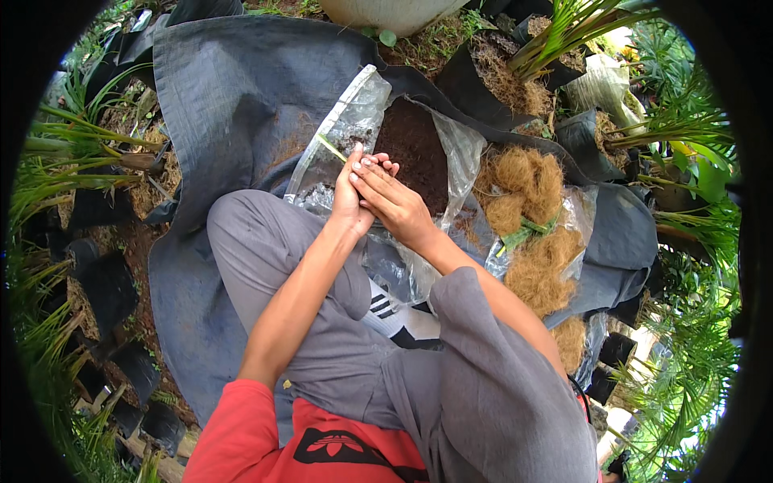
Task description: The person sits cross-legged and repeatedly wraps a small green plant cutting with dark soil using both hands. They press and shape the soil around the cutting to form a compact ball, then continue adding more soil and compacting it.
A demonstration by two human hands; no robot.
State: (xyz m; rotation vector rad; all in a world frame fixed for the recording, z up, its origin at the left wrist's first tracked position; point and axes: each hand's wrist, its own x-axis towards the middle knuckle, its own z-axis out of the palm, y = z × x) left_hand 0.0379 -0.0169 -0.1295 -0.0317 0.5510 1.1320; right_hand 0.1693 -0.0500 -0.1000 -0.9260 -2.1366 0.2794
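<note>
My left hand (349,196) and my right hand (395,202) are pressed together in front of my knees, the right fingers lying across the left palm. A pale green plant cutting (331,148) sticks out past my left thumb, towards the upper left. Its lower end and whatever lies between the palms are hidden. Beneath and behind the hands, a clear plastic sheet (465,142) carries dark brown soil (416,157). Dirt marks the fingertips.
Tan coconut fibre (540,271) lies in clumps at the right, with a cut green leaf piece (516,237) among it. A dark cloth (205,121) covers the ground. Black grow bags (105,284) with palm-like plants stand around. A pale container (392,12) is at the top.
</note>
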